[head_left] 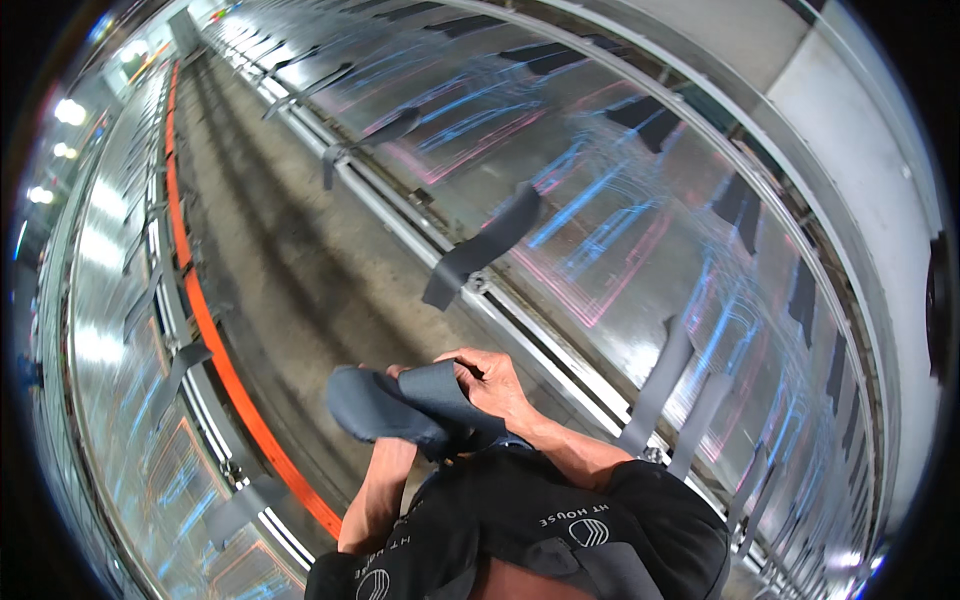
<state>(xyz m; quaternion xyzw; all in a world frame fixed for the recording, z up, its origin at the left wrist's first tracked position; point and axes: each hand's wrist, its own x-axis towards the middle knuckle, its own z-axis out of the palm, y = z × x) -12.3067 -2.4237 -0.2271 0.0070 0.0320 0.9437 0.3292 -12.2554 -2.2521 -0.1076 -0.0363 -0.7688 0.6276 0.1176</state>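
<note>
Close in front of my body, dark grey fabric pieces are bunched between my hands, with one wide strip folded over toward the right. The fabric covers most of my left hand; the wrist comes up beneath it, and a fingertip seems to show at the upper edge. Bent fingers of my right hand are closed on the right edge of the strip. The nearest lone grey fabric strip lies beyond my hands, draped over the rail of the long table on the right.
A long metal-topped table with blue and pink line marks runs along the right, dark fabric pieces at its far edge. On the left stands a similar table, beside an orange rail. Between them runs a concrete aisle.
</note>
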